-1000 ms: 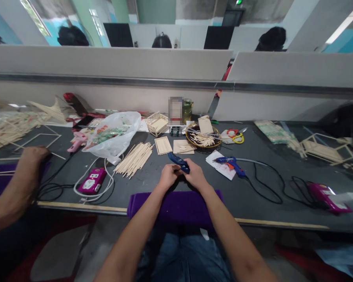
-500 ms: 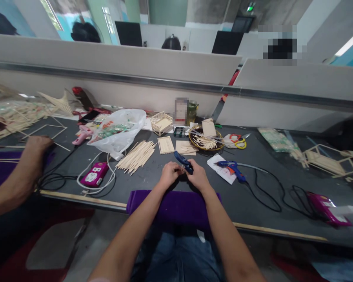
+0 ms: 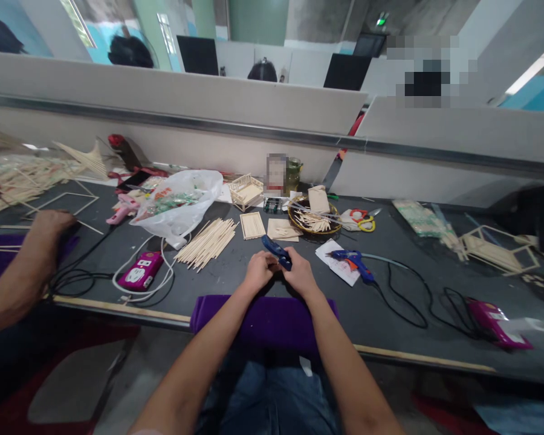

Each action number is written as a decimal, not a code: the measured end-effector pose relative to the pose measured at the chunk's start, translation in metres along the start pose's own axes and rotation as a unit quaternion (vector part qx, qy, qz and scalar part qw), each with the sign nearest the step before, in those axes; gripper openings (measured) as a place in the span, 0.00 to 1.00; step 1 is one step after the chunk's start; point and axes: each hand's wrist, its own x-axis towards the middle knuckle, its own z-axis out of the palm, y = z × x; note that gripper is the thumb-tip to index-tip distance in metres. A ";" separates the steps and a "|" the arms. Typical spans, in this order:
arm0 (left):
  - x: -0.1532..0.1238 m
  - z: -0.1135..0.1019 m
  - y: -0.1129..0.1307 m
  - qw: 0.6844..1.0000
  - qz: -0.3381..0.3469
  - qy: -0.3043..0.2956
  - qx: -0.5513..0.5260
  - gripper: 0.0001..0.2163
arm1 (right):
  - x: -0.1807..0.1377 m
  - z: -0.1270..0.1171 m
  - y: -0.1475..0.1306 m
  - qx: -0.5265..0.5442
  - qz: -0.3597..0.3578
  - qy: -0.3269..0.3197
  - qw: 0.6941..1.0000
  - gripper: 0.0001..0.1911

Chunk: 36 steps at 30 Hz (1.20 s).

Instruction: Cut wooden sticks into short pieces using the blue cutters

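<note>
My two hands meet over the dark table just beyond a purple cloth (image 3: 263,317). My right hand (image 3: 300,275) is closed round a blue-handled cutter (image 3: 275,251), whose handles stick up and away to the left. Touching it, my left hand (image 3: 257,270) has its fingers pinched together at the tool's jaws; what they hold is too small to make out. A bundle of thin wooden sticks (image 3: 208,241) lies just left of my hands. A small flat stick panel (image 3: 252,225) lies beyond them.
A blue glue gun (image 3: 351,260) rests on paper to the right, its black cable trailing to a pink power strip (image 3: 496,314). Another pink strip (image 3: 140,272), a plastic bag (image 3: 181,199), a basket of sticks (image 3: 312,217) and scissors (image 3: 362,217) lie around. Another person's hand (image 3: 49,223) rests far left.
My hands have stayed together on the cutter, with only small shifts of the fingers. The view has swung slightly. The other person's hand has not moved.
</note>
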 end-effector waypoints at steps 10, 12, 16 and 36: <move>-0.002 -0.001 0.003 1.000 -0.005 -0.002 -0.007 0.06 | 0.000 0.003 -0.003 -0.010 0.003 0.004 1.000 0.14; -0.002 -0.001 0.004 1.000 -0.006 -0.006 -0.011 0.07 | 0.000 0.003 -0.003 -0.015 0.012 0.002 1.000 0.13; -0.002 0.000 0.004 1.000 -0.010 -0.009 0.006 0.07 | 0.000 0.004 -0.003 -0.024 0.031 0.010 0.999 0.12; -0.003 0.000 0.002 1.000 -0.019 0.004 0.024 0.07 | 0.001 0.006 -0.006 0.037 -0.005 0.016 0.999 0.16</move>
